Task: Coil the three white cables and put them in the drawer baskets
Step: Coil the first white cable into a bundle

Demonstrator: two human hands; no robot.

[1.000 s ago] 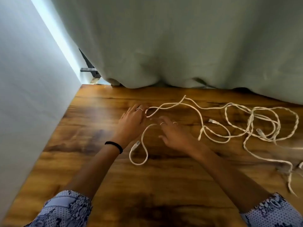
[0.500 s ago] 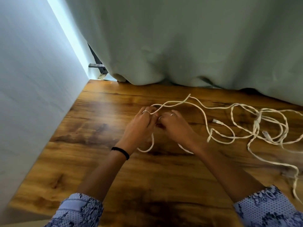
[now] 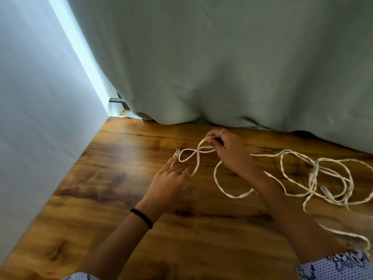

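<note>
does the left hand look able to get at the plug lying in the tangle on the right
Probably not as things stand. The left hand lies flat on the table's left side, and the right hand, pinching a cable loop, has its forearm stretched between it and that plug.

- hands: 2, left hand (image 3: 171, 184) and right hand (image 3: 230, 152)
- rings: 2, one per hand
- black wristband (image 3: 141, 217): 1
- white cables (image 3: 298, 178): tangled, count unclear
- connector plugs visible: 2

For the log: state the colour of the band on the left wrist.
Black wristband, clearest in the head view.
</note>
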